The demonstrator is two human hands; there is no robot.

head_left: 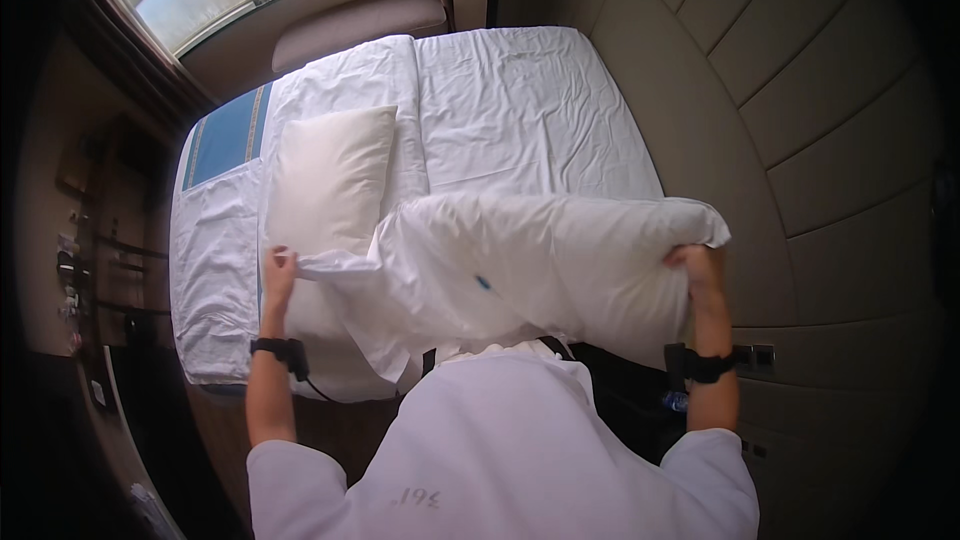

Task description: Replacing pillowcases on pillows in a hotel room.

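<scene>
A pillow in a white pillowcase [517, 262] is stretched sideways in front of my body, over the near side of the bed. At its left, my left hand [280, 262] pinches the loose open end of the pillowcase, which hangs slack there. My right hand [697, 264] grips the filled corner at the other end, near the headboard. A small blue mark [483, 283] shows on the fabric. Beyond my left hand, a bare cream pillow [337, 172] lies flat on the bed. Another pale, pillow-like shape [330, 345] is partly hidden under the hanging case.
The bed [517, 112] has a wrinkled white sheet and a folded-back cover. A blue bed runner [225, 136] crosses its foot. The padded headboard [750, 142] rises on the right, with wall sockets [754, 355] beside it. A window [195, 0] and a bolster-shaped cushion [360, 22] are at the far side.
</scene>
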